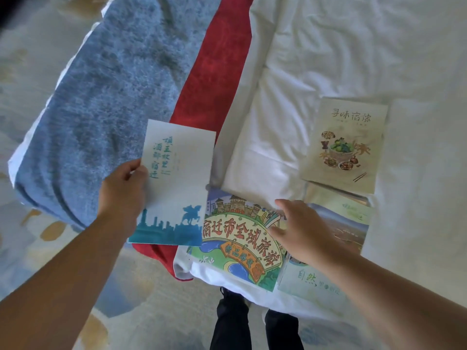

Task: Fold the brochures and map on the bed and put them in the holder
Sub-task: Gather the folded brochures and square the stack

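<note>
While right hand hovers flat, fingers straight, holding nothing, map lies under and left of fingertips at bed edge, long axis crosswise; right hand nearer. Left hand pinches skyline brochure by left edge. Food brochure farther up; holder unseen

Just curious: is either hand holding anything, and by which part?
The left hand grips the skyline brochure by its left edge; the right hand holds nothing.
</note>
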`<state>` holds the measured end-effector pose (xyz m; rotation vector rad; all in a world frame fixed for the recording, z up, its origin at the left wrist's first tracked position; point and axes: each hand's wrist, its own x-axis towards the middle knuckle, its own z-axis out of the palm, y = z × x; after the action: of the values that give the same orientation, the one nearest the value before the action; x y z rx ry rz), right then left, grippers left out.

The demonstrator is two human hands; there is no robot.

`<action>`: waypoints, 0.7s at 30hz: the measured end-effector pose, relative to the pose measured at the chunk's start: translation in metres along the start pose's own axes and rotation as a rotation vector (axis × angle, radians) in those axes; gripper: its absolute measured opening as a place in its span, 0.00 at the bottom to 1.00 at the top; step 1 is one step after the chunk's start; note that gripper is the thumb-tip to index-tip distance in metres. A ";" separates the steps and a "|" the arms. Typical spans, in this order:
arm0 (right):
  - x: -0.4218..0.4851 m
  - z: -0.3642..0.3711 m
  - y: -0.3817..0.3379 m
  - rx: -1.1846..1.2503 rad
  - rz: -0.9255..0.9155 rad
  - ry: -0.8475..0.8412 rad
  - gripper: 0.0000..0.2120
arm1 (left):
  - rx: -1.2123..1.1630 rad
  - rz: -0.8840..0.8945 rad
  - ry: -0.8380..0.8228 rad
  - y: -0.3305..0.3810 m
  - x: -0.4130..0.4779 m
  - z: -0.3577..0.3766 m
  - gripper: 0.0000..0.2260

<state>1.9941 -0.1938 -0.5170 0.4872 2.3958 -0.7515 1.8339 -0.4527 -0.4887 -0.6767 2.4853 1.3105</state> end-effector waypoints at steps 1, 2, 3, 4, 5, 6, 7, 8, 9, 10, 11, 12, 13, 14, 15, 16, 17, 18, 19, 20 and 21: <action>0.003 0.004 -0.002 -0.082 -0.021 -0.006 0.34 | 0.018 -0.003 0.018 -0.002 0.003 -0.007 0.09; 0.007 0.007 -0.005 -0.166 -0.033 -0.009 0.35 | 0.024 -0.009 0.032 -0.004 0.005 -0.013 0.09; 0.010 0.010 -0.010 -0.241 -0.042 -0.007 0.36 | 0.021 -0.014 0.038 -0.006 0.006 -0.016 0.10; 0.012 0.011 -0.014 -0.298 -0.047 -0.009 0.35 | 0.020 -0.023 0.040 -0.008 0.006 -0.019 0.13; 0.015 0.013 -0.019 -0.337 -0.050 -0.012 0.34 | 0.016 -0.035 0.038 -0.009 0.006 -0.021 0.16; 0.018 0.014 -0.024 -0.360 -0.054 -0.014 0.33 | 0.011 -0.048 0.037 -0.011 0.006 -0.022 0.18; 0.021 0.015 -0.028 -0.374 -0.059 -0.013 0.32 | 0.006 -0.056 0.034 -0.013 0.005 -0.022 0.19; 0.024 0.016 -0.031 -0.374 -0.063 -0.016 0.30 | -0.003 -0.063 0.028 -0.015 0.006 -0.022 0.19; 0.026 0.017 -0.034 -0.362 -0.064 -0.030 0.29 | -0.011 -0.066 0.022 -0.016 0.006 -0.021 0.19; 0.028 0.016 -0.036 -0.331 -0.063 -0.057 0.27 | -0.015 -0.067 0.018 -0.017 0.006 -0.021 0.19; 0.029 0.014 -0.039 -0.278 -0.058 -0.100 0.25 | -0.019 -0.069 0.016 -0.018 0.007 -0.021 0.19; 0.031 0.012 -0.041 -0.221 -0.051 -0.142 0.21 | -0.025 -0.074 0.014 -0.017 0.007 -0.021 0.19; 0.032 0.009 -0.042 -0.176 -0.047 -0.172 0.16 | -0.029 -0.080 0.012 -0.017 0.007 -0.022 0.19; 0.032 0.005 -0.042 -0.147 -0.050 -0.188 0.14 | -0.030 -0.086 0.012 -0.016 0.007 -0.023 0.19; 0.030 0.001 -0.040 -0.125 -0.054 -0.199 0.16 | -0.035 -0.091 0.015 -0.015 0.008 -0.025 0.19; 0.028 -0.004 -0.037 -0.104 -0.062 -0.204 0.18 | -0.047 -0.096 0.021 -0.013 0.008 -0.027 0.19; 0.024 -0.009 -0.033 -0.073 -0.060 -0.199 0.17 | -0.062 -0.099 0.025 -0.012 0.009 -0.029 0.19; 0.021 -0.015 -0.027 -0.014 -0.044 -0.183 0.16 | -0.077 -0.103 0.024 -0.011 0.010 -0.031 0.19; 0.017 -0.021 -0.020 0.071 -0.019 -0.159 0.14 | -0.096 -0.109 0.019 -0.010 0.011 -0.033 0.19; 0.012 -0.028 -0.014 0.164 0.000 -0.125 0.15 | -0.114 -0.117 0.008 -0.010 0.013 -0.034 0.19; 0.007 -0.036 -0.009 0.244 0.018 -0.094 0.16 | -0.138 -0.128 -0.004 -0.011 0.015 -0.034 0.18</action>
<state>1.9695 -0.1778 -0.4937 0.5579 2.2215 -1.0419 1.8266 -0.4901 -0.4834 -0.8483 2.3219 1.4428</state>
